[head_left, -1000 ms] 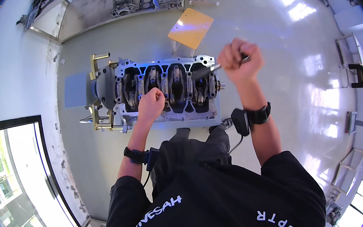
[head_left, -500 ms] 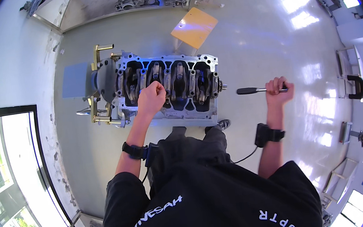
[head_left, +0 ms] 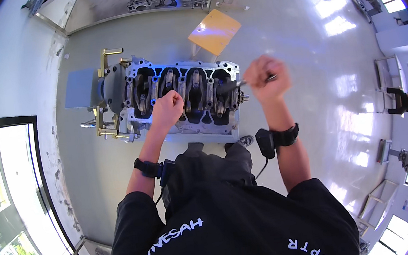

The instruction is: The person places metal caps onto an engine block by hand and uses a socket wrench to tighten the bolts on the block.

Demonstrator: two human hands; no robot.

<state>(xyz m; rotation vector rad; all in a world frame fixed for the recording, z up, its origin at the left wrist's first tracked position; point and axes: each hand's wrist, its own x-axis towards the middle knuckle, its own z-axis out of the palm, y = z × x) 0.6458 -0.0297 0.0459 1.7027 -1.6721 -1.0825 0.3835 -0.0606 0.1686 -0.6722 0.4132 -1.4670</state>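
Note:
An engine block (head_left: 237,118) with its crankshaft and bearing caps exposed lies on a stand in front of me. Over its near middle part, my left hand (head_left: 167,109) is closed, thumb against curled fingers; whatever it may hold is hidden. My right hand (head_left: 268,80), smeared by motion, is up just right of the block's right end. It is closed round a ratchet wrench (head_left: 238,85), gripping near the head end. The wrench's dark handle points left over the right end of the block and is blurred.
Brass-coloured stand arms (head_left: 108,131) and a grey-blue panel (head_left: 78,89) flank the block's left end. A yellow stool (head_left: 215,32) stands behind it. Engine parts lie on the far bench (head_left: 98,13). A window and wall are at left; another person (head_left: 407,101) is far right.
My right hand has swung left and farther away from me, carrying the ratchet wrench from beside the block to over its right end. My left hand stays closed over the block.

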